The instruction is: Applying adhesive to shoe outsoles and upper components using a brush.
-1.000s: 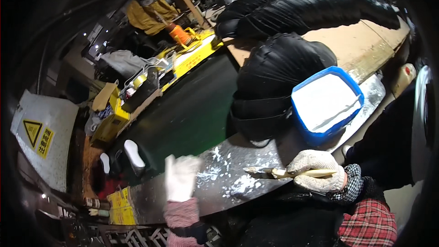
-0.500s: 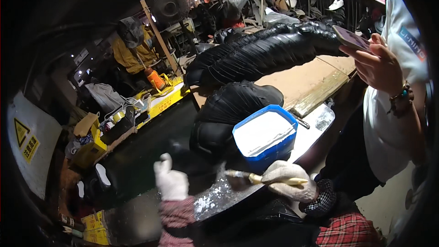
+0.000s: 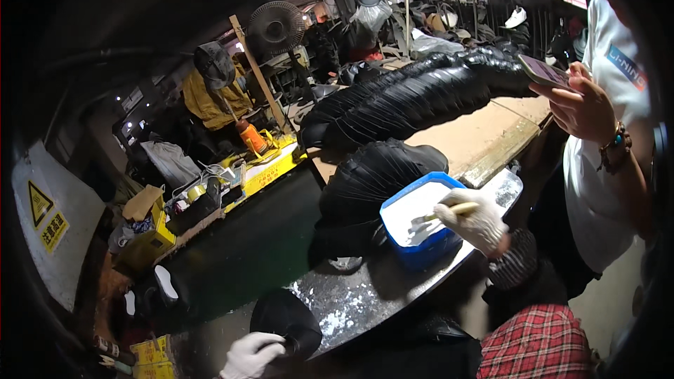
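My right hand (image 3: 474,221), in a pale knit glove, is closed round the light handle of a brush (image 3: 460,208). The brush's bristles dip into white paste (image 3: 414,205) in a blue tub (image 3: 420,258). At the lower edge my left hand (image 3: 254,354), gloved in white, pinches the edge of a black rounded piece (image 3: 284,316), whose kind I cannot make out. Just left of the tub stands a bundle of similar black, nested pieces (image 3: 379,179).
White-spotted bench (image 3: 344,309) runs under the tub. Long rows of black nested pieces (image 3: 414,98) lie on a board (image 3: 477,130) behind. At the right stands a person (image 3: 597,161) holding a phone (image 3: 544,71). Left are black shoes with white insides (image 3: 166,284) and a warning-marked panel (image 3: 53,224).
My right hand has carried the brush from above the bench into the tub's paste. My left hand, earlier raised and blurred, is lower and holds a black piece. The view has shifted slightly.
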`<act>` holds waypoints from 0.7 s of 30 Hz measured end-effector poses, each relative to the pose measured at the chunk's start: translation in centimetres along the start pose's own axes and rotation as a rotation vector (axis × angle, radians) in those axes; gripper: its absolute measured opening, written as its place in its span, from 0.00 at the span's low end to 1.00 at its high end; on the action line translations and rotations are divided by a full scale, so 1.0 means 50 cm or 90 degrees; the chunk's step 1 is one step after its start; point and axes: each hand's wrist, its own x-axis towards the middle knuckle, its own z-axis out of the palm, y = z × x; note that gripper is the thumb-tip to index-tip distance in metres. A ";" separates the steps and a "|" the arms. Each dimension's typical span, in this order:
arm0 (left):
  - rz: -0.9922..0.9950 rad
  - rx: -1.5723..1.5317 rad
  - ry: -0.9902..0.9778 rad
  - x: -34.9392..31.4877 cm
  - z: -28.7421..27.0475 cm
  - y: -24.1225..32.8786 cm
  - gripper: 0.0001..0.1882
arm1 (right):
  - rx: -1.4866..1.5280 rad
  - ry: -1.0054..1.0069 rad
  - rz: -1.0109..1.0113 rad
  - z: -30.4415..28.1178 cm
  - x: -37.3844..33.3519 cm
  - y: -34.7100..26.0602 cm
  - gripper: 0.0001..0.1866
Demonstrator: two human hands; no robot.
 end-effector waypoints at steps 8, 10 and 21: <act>-0.122 0.568 -0.087 0.086 -0.015 -0.048 0.26 | 0.023 0.066 -0.047 0.021 -0.104 0.009 0.10; -0.116 0.214 0.258 0.064 -0.003 -0.023 0.20 | 0.040 0.093 -0.054 0.019 -0.101 -0.001 0.09; -0.107 -0.516 0.411 -0.004 0.175 -0.020 0.11 | 0.219 0.091 -0.040 0.029 -0.119 -0.039 0.05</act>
